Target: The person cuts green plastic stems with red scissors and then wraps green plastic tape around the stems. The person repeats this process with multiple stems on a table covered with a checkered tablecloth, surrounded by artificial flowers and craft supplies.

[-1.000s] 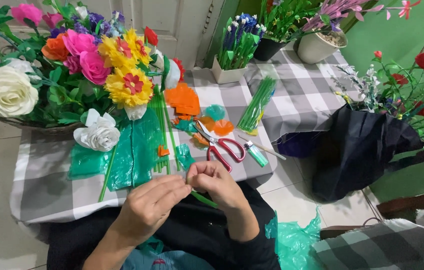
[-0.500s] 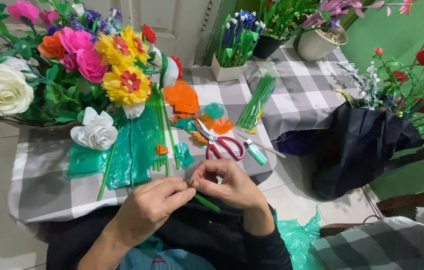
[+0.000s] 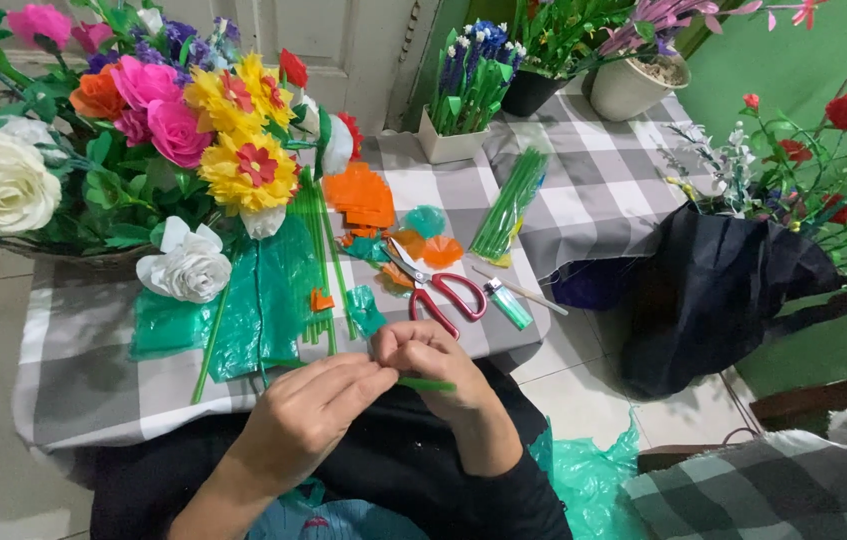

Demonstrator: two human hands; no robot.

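Head view: left hand (image 3: pixel 318 405) and right hand (image 3: pixel 433 360) meet at the near edge of the tabletop (image 3: pixel 83 380), both closed in a pinch on a thin green stem (image 3: pixel 425 384) that pokes out to the right under the right hand's fingers. What sits at the pinched end is hidden by the fingers. Judged from the layout, the piece in hand is mid-assembly: no bloom shows on it. Done work appears as a finished white paper flower (image 3: pixel 188 265) lying on green plastic sheet (image 3: pixel 263 300). Stock remains: orange petal cut-outs (image 3: pixel 363 195), loose green stems (image 3: pixel 508 205), red-handled scissors (image 3: pixel 438 290) and a green lighter (image 3: pixel 509 304) just beyond the hands.
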